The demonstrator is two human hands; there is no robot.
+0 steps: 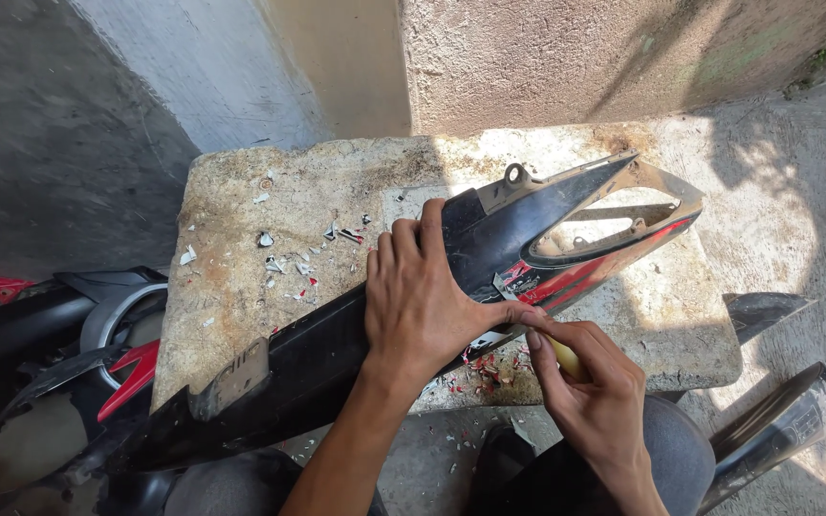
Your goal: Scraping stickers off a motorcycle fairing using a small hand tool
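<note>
Head view. My left hand (423,296) lies flat and fully spread on the black motorcycle side panel (336,349), palm down, fingers pointing toward the far wall; it grips nothing and only presses the panel against the stone slab (241,248). My right hand (590,382) is curled closed around a small yellowish tool (566,358); its working end is hidden under the fingertips, so I cannot tell its type. The fingertips meet the panel's lower edge just beside the left thumb, at the red decal (566,282).

The panel lies diagonally across the slab. Its pointed open-framed tail reaches the far right corner, and its broad end overhangs the near left edge toward my knees.

Handling assessment: I judge the panel to be thin moulded plastic, light for its length, moderately stiff but liable to flex and to crack at the slender tail struts and the mounting lug (515,175). The glossy face looks slippery. Best hold is a flat palm over the broad middle section, as shown, not the tail.

Red and white flakes (284,258) are scattered on the slab and below the decal. Other red and black fairing parts (69,325) lie on the ground at left.
</note>
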